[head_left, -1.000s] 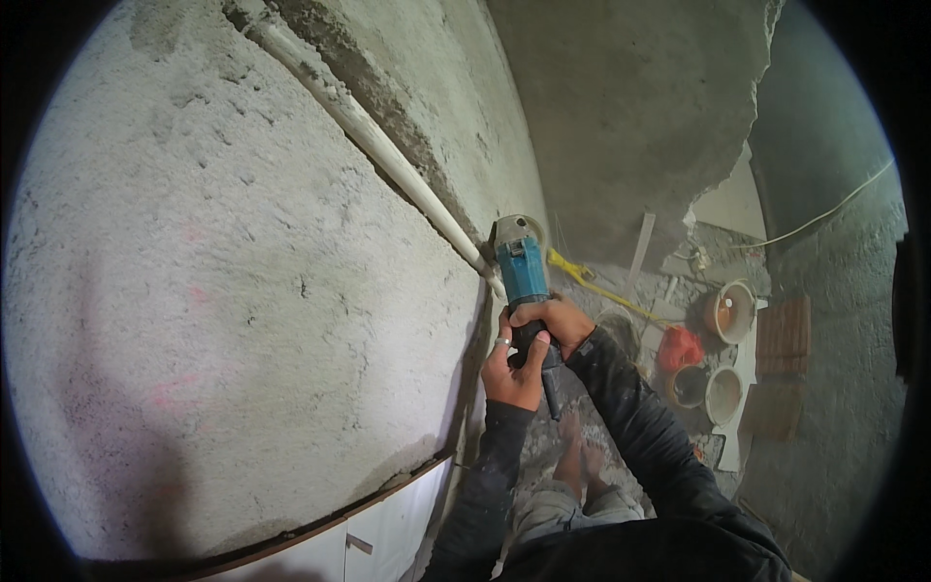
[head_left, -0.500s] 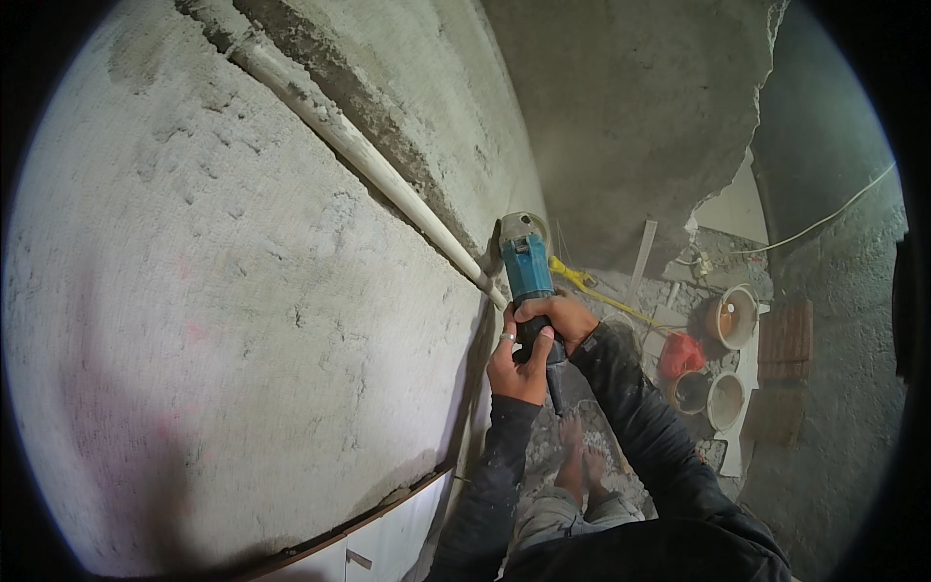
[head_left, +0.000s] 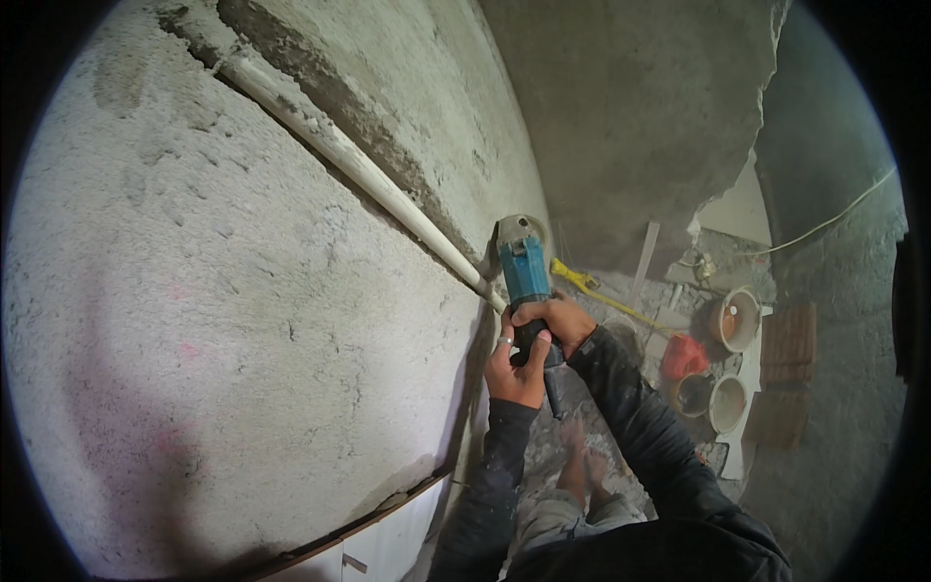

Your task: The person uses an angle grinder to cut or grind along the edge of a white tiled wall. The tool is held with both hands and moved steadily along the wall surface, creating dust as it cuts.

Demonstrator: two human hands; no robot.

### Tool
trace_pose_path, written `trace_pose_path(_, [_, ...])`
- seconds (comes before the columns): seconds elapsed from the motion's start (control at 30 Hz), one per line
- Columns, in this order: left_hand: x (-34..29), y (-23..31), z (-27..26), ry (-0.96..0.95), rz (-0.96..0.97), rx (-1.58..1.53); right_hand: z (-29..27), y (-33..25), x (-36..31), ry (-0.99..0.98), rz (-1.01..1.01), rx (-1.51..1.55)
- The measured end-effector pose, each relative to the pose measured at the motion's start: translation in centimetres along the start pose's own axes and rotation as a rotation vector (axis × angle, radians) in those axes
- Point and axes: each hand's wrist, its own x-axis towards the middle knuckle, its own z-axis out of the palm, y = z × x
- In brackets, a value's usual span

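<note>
Both of my hands are wrapped round one angle grinder (head_left: 525,267) with a blue-green body, dark rear handle and grey metal head. My left hand (head_left: 516,373), with a ring on one finger, grips the handle from below left. Around the body's right side closes my right hand (head_left: 561,321). The grinder's head sits close to the rough plastered wall (head_left: 262,310), beside a white pipe (head_left: 388,186) that runs in a groove. Whether the disc touches the wall I cannot tell; the head hides most of it.
A yellow tool with a cord (head_left: 576,277) lies on the rubble-strewn floor. To the right stand several buckets (head_left: 737,320), a red plastic bag (head_left: 685,357) and brown boards (head_left: 787,345). A pale cable (head_left: 829,225) hangs along the right wall. My bare feet (head_left: 584,464) are among debris.
The view has shifted slightly, and the grinder's head sits a little further left. Both hands keep the same grip. Haze near the floor looks somewhat thicker.
</note>
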Motion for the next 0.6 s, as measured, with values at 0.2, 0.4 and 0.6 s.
trace_pose_path(0.2, [0.0, -0.5, 0.3, 0.021, 0.014, 0.007, -0.2, 0.0, 0.1, -0.006, 0.015, 0.018])
trace_pose_path(0.4, [-0.7, -0.4, -0.1, 0.008, -0.001, -0.016, 0.0, 0.7, 0.0, -0.040, -0.021, 0.006])
trace_pose_path(0.6, [-1.2, 0.1, -0.5, -0.005, -0.007, 0.006, 0.3, 0.9, -0.4, -0.049, -0.013, -0.004])
